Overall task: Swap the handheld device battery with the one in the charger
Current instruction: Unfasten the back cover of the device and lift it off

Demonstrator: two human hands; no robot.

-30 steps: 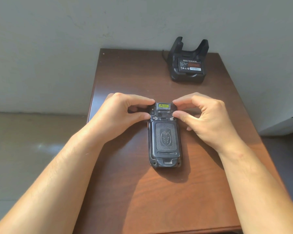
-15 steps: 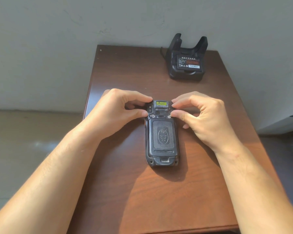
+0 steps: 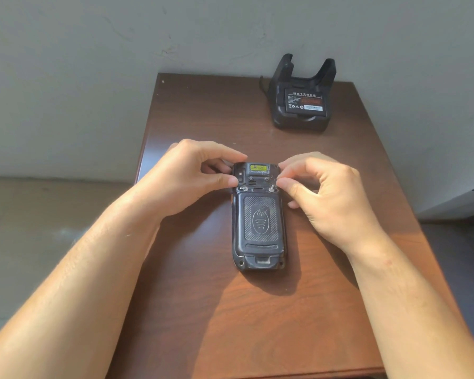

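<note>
The black handheld device (image 3: pixel 259 222) lies face down along the middle of the brown table (image 3: pixel 203 310), its textured battery cover still on. Two small metal latches sit near its top end, above the cover. My left hand (image 3: pixel 184 179) pinches the top left corner, thumb tip against the left latch. My right hand (image 3: pixel 329 192) pinches the top right corner, index and thumb tips beside the right latch. At the back right stands the black charger (image 3: pixel 301 119) with a labelled battery (image 3: pixel 305 103) in its slot.
The table stands against a grey wall (image 3: pixel 93 64). Its left edge drops to a bare floor (image 3: pixel 39 228), and a darker floor lies to the right. Bare tabletop lies in front of the device and between the device and the charger.
Both hands stay pinched at the top end of the device, with only small finger shifts. The device has not moved on the table; the view has shifted a little.
</note>
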